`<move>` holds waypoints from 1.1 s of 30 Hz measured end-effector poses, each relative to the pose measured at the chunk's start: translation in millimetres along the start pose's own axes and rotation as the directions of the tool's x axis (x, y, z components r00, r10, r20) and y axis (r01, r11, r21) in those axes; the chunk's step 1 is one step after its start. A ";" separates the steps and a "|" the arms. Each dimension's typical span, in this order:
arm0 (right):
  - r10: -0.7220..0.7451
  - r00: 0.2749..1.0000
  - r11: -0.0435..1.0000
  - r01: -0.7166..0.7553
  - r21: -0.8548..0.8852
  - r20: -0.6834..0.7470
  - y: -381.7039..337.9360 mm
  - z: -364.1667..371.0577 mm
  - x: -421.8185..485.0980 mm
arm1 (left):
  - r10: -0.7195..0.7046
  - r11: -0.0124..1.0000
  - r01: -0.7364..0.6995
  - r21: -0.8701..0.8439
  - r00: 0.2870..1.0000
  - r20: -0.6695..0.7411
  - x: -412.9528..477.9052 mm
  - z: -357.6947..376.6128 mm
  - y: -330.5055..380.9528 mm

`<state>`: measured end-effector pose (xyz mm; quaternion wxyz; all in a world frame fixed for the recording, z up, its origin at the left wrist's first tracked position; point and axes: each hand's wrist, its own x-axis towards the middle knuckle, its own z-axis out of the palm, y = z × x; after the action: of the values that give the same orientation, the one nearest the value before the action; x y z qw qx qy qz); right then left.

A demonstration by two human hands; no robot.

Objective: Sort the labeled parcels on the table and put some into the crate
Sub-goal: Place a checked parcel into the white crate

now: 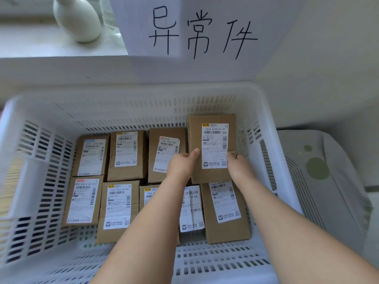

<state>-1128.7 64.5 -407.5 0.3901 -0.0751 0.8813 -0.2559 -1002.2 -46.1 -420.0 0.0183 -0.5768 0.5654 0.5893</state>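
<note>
Cardboard parcel [194, 130] held over the back right corner of the white plastic crate [131, 93], which looks like the one open slot

Left hand [181, 163] pinches its left edge and right hand [240, 163] its right edge, so the hands are apart with the box between them. Looks like a small stiff carton, probably light and not slippery imo. A low edge grip seems fine, though I'd keep thumbs off the wrinkled label [214, 155]. Other labeled parcels [126, 154] lie flat inside in two rows.
</note>
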 end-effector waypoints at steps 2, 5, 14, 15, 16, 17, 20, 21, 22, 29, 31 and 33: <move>-0.007 1.000 0.998 0.009 0.056 -0.027 -3.3 -1.6 -4.1 | 0.013 0.999 -0.013 -0.038 1.000 -0.017 -4.0 -0.4 3.0; -0.017 1.000 0.998 0.017 0.063 -0.008 -7.6 -6.1 -8.8 | 0.016 1.000 -0.016 0.006 0.999 -0.034 -7.1 -1.5 7.7; -0.024 0.999 0.998 0.026 -0.058 0.028 -7.9 -15.6 -4.1 | 0.024 0.998 -0.022 0.056 0.999 -0.034 1.7 2.2 12.8; -0.025 0.999 0.997 0.026 -0.070 0.028 -7.8 -15.5 -3.2 | 0.024 0.998 -0.021 0.063 0.999 -0.038 2.7 2.7 12.1; -0.025 0.999 0.996 0.027 -0.082 0.028 -8.2 -15.1 -2.1 | 0.023 0.998 -0.019 0.066 0.999 -0.046 4.3 3.4 11.0; -0.021 0.999 0.995 0.024 -0.094 0.030 -9.6 -15.6 -2.1 | 0.019 0.998 -0.016 0.067 0.998 -0.052 5.1 3.5 10.7; -0.035 0.998 0.992 0.040 -0.121 0.045 -11.9 -16.4 -3.4 | -0.009 0.998 0.013 0.068 0.999 -0.052 6.7 3.1 10.7; -0.046 0.998 0.992 0.051 -0.119 0.048 -13.3 -17.8 -3.5 | -0.024 0.997 0.027 0.068 0.999 -0.046 7.9 3.1 12.5; -0.052 0.997 0.991 0.058 -0.117 0.055 -14.9 -18.7 -3.8 | -0.040 0.996 0.043 0.072 0.998 -0.041 9.9 2.7 13.4; -0.020 0.998 0.980 0.033 -0.195 0.066 -25.1 -16.1 9.0 | -0.069 0.990 0.074 0.116 0.997 -0.042 26.5 2.5 16.1; -0.017 0.997 0.983 0.029 -0.183 0.069 -26.5 -13.4 12.3 | -0.073 0.986 0.080 0.145 0.996 -0.051 30.2 2.2 14.9; -0.007 0.997 0.982 0.022 -0.186 0.081 -29.2 -12.4 13.5 | -0.076 0.981 0.086 0.175 0.995 -0.064 32.3 2.8 14.2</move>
<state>-1148.8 39.8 -394.4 0.4146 -0.1279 0.8845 -0.1716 -1024.4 -69.7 -434.4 0.0774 -0.6122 0.5918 0.5187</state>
